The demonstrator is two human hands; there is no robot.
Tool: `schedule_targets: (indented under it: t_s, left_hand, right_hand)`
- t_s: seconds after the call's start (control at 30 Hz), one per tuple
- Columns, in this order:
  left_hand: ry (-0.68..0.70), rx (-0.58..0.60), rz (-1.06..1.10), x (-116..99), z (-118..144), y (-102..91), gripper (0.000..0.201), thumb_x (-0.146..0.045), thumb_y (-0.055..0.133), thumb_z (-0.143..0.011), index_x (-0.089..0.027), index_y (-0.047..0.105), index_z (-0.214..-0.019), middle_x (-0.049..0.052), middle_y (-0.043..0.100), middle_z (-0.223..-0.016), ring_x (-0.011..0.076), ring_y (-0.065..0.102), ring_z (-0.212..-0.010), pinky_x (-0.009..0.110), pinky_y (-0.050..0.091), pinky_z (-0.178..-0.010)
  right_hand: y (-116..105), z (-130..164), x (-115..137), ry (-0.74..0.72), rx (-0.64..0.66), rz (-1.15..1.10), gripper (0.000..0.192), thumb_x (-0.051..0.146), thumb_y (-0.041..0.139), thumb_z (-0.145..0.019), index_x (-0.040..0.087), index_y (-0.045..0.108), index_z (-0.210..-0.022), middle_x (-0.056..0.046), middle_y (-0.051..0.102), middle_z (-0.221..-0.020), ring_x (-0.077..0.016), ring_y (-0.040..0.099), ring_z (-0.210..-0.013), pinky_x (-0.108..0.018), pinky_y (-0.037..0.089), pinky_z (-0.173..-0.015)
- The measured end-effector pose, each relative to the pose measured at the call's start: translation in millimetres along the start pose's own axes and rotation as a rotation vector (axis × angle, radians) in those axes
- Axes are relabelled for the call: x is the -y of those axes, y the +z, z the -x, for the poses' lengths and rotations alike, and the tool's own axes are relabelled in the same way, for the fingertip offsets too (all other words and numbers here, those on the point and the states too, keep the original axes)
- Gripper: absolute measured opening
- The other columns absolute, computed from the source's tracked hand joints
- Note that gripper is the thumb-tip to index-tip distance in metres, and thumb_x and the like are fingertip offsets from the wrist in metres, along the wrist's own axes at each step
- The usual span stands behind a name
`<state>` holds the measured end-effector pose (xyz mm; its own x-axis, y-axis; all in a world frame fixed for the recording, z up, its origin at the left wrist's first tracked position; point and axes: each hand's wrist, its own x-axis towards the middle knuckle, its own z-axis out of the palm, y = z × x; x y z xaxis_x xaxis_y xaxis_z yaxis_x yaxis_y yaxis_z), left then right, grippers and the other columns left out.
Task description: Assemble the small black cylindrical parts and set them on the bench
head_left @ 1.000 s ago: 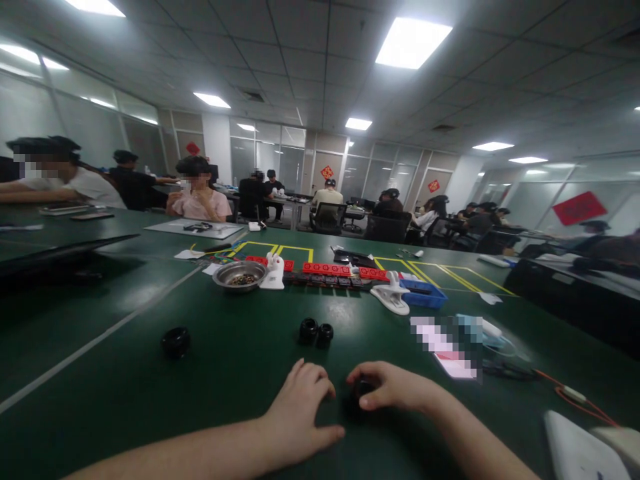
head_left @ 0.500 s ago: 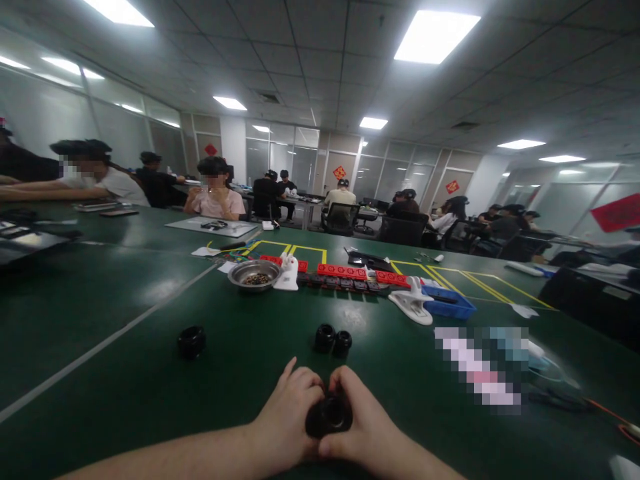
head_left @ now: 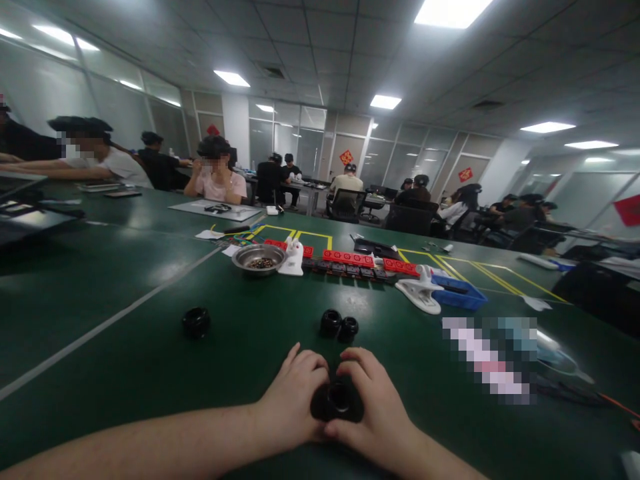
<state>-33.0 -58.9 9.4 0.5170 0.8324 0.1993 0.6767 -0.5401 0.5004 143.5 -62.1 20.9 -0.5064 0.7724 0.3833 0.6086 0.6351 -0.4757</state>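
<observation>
Cradling a round black part between them, both hands meet at the near edge of the green surface, straight in front of the wearer. The part is short and ring-like, its open bore facing up, and it appears to sit at or just above the surface; which of the two cannot be told. The left hand closes on it from one side and the right hand from the other, fingers curled round the rim and thumbs low against its near side. Held from two sides like this, the piece stays level with the bore turned toward the eye, which suits looking into it or twisting one half against the other.

Both forearms run in from the lower edge and converge, the left lying long and nearly flat across the surface, the right coming in steeper from the lower right. The wrists are bent inward, so the knuckles arch over the part.

Just beyond the hands a pair of similar black parts stand touching one another, and a single black ring lies well apart to the left. Farther back are a metal bowl of small pieces, a row of red blocks, a white clamp and a blue tray. Other people sit at surfaces behind.
</observation>
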Motion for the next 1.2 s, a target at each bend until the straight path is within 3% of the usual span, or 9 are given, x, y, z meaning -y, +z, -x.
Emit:
schedule_targets:
  t_s: [0.13, 0.27, 0.37, 0.53, 0.6, 0.73, 0.9, 1.03, 1.2]
  left_hand:
    - [-0.019, -0.017, -0.018, -2.5, 0.7, -0.4, 0.042, -0.039, 0.07, -0.052, -0.021, 0.057, -0.088, 0.002, 0.052, -0.095, 0.0232, 0.047, -0.096, 0.051, 0.013, -0.102]
    - [-0.045, -0.024, -0.03, -2.6, 0.7, 0.4, 0.05, -0.044, 0.07, -0.05, -0.02, 0.056, -0.092, 0.004, 0.052, -0.098, 0.025, 0.046, -0.098, 0.051, 0.016, -0.101]
    - [-0.049, -0.037, -0.058, -2.8, 1.0, -0.3, 0.043, -0.046, 0.069, -0.051, -0.019, 0.056, -0.081, 0.004, 0.052, -0.095, 0.0244, 0.047, -0.096, 0.051, 0.018, -0.101]
    - [-0.054, -0.049, -0.077, -5.5, 0.4, -1.6, 0.038, -0.041, 0.07, -0.051, -0.018, 0.054, -0.077, 0.003, 0.052, -0.09, 0.023, 0.049, -0.092, 0.05, 0.021, -0.1]
    - [-0.066, -0.045, -0.075, -5.1, -0.4, -1.0, 0.039, -0.039, 0.069, -0.052, -0.018, 0.055, -0.082, 0.003, 0.052, -0.091, 0.0232, 0.049, -0.093, 0.049, 0.021, -0.1]
    - [-0.08, -0.011, -0.055, -2.0, -1.7, 0.3, 0.051, -0.042, 0.069, -0.051, -0.018, 0.054, -0.094, 0.005, 0.052, -0.097, 0.0252, 0.047, -0.097, 0.05, 0.019, -0.101]
    - [-0.081, -0.006, -0.058, -2.1, -2.8, 0.0, 0.037, -0.036, 0.069, -0.052, -0.019, 0.054, -0.081, 0.004, 0.051, -0.093, 0.0246, 0.048, -0.095, 0.049, 0.021, -0.1]
    - [-0.068, -0.001, -0.055, -3.9, -4.0, 0.2, 0.036, -0.037, 0.068, -0.053, -0.02, 0.054, -0.081, 0.003, 0.052, -0.092, 0.0241, 0.049, -0.094, 0.051, 0.021, -0.099]
    - [-0.088, -0.007, -0.047, -6.1, -4.5, -0.6, 0.041, -0.035, 0.066, -0.055, -0.021, 0.053, -0.092, 0.004, 0.053, -0.097, 0.0258, 0.048, -0.098, 0.052, 0.021, -0.1]
  right_hand:
    - [-1.0, -0.2, 6.5, -0.063, 0.08, -0.071, 0.034, 0.025, 0.06, -0.063, 0.02, 0.052, -0.096, -0.009, 0.049, -0.103, -0.0246, 0.047, -0.097, -0.038, 0.04, -0.084]
    - [-0.9, 2.5, 4.7, -0.131, 0.103, -0.113, 0.056, 0.024, 0.057, -0.066, 0.018, 0.037, -0.119, -0.012, 0.041, -0.12, -0.0267, 0.039, -0.112, -0.041, 0.032, -0.094]
    - [3.8, 2.1, -1.7, -0.002, -0.008, -0.081, 0.061, 0.038, 0.066, -0.06, 0.016, 0.04, -0.11, -0.014, 0.043, -0.115, -0.029, 0.042, -0.107, -0.042, 0.034, -0.091]
    - [5.9, -2.1, -2.0, 0.061, -0.009, -0.07, 0.033, 0.035, 0.066, -0.06, 0.019, 0.05, -0.084, -0.007, 0.05, -0.096, -0.0232, 0.049, -0.09, -0.036, 0.041, -0.078]
    - [3.9, -2.4, 0.4, -0.021, 0.043, -0.12, 0.028, 0.029, 0.058, -0.066, 0.019, 0.051, -0.092, -0.007, 0.05, -0.099, -0.0224, 0.048, -0.093, -0.035, 0.04, -0.081]
    - [1.1, -1.1, 2.0, -0.108, 0.101, -0.186, 0.053, 0.033, 0.056, -0.069, 0.018, 0.038, -0.117, -0.011, 0.044, -0.117, -0.0262, 0.042, -0.107, -0.039, 0.033, -0.092]
    - [3.5, -1.0, -2.4, 0.007, 0.041, -0.211, 0.056, 0.049, 0.064, -0.06, 0.018, 0.043, -0.102, -0.009, 0.049, -0.103, -0.0238, 0.049, -0.092, -0.036, 0.04, -0.081]
    - [3.7, -1.3, -4.7, 0.017, 0.002, -0.188, 0.035, 0.038, 0.063, -0.064, 0.018, 0.047, -0.089, -0.006, 0.051, -0.092, -0.0211, 0.049, -0.086, -0.034, 0.042, -0.076]
    - [-0.7, -0.4, -2.0, -0.15, 0.029, -0.24, 0.046, 0.028, 0.054, -0.069, 0.018, 0.042, -0.112, -0.009, 0.048, -0.111, -0.0236, 0.044, -0.103, -0.039, 0.034, -0.091]
